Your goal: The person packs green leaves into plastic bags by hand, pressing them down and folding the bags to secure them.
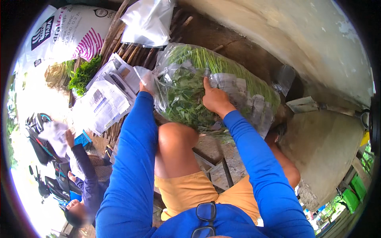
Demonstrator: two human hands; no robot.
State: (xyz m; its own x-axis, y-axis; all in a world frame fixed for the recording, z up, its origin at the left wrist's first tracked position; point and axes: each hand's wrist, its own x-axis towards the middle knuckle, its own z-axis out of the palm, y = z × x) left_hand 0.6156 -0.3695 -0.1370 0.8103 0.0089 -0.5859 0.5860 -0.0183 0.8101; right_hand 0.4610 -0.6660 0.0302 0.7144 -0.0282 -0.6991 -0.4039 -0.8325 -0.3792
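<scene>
While greens fill the clear bag, both hands touch it

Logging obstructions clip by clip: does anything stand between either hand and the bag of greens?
Nothing visible does. The right hand touches the clear plastic bag, and the left hand is at its loose end. The leafy greens lie inside, behind the film.

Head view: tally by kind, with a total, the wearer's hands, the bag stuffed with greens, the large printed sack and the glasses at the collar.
Left hand and right hand: 2
Bag: 1
Sack: 1
Glasses: 1 pair
Total: 5, counting the glasses as one
</scene>
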